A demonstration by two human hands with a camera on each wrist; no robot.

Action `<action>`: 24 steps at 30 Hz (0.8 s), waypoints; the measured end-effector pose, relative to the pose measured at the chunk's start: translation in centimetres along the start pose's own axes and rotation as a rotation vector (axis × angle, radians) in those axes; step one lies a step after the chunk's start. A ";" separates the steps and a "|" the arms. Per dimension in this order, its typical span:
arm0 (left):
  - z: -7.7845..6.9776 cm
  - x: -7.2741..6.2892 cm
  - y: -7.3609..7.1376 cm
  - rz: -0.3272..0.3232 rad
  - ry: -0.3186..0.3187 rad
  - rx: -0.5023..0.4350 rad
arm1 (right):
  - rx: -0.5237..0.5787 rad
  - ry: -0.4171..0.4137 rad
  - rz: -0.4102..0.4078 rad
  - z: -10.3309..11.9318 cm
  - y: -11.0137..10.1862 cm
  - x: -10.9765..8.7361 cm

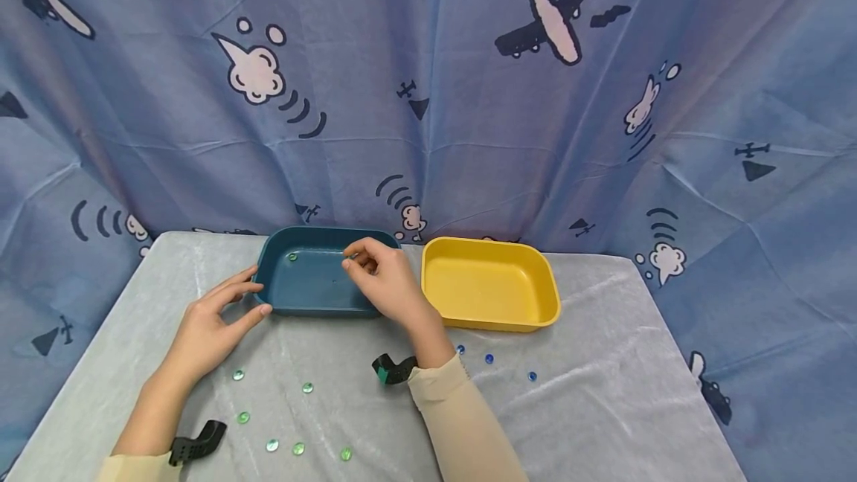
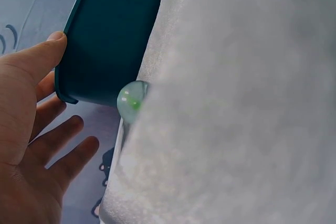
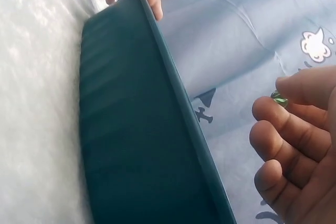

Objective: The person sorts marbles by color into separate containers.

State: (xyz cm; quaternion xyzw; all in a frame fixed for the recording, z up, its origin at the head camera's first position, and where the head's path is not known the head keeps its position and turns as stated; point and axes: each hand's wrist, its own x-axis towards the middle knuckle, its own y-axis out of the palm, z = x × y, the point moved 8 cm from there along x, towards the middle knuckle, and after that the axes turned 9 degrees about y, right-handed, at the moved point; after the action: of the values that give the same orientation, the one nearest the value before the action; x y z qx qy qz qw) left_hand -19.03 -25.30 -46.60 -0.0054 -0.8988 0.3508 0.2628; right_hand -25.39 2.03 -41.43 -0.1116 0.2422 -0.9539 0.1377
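Observation:
My right hand [image 1: 384, 277] is over the right part of a teal tray [image 1: 315, 312]. Between its thumb and index finger it pinches a green glass gem [image 3: 279, 98], above the tray's rim; the other fingers curl loosely. At the tray's left end my left hand [image 1: 217, 322] touches the wall and rim, thumb near the front corner. Its fingers are spread and fairly straight in the left wrist view. Inside the tray lies another green gem [image 1: 292, 256], towards the back left. Several pale green gems [image 1: 298, 449] are scattered on the cloth in front.
A yellow tray [image 1: 492, 323] stands just right of the teal one. Three blue gems [image 1: 489, 358] lie on the cloth before it. Grey cloth covers the table [image 1: 602, 393], and a blue curtain [image 1: 469, 132] with airplanes hangs behind and at both sides.

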 end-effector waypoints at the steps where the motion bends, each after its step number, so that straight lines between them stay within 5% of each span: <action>1: 0.1 0.0 0.0 0.000 -0.001 0.001 | -0.001 0.010 -0.001 -0.2 -0.1 0.0; 24: -0.3 0.0 0.0 -0.002 -0.003 -0.020 | -0.012 0.053 0.004 -0.8 -0.4 0.1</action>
State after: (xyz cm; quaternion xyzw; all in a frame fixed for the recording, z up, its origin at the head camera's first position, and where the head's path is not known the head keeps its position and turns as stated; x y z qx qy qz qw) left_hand -18.89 -25.08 -46.39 -0.0064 -0.9026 0.3416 0.2620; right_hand -25.78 2.65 -41.90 -0.0867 0.2516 -0.9548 0.1323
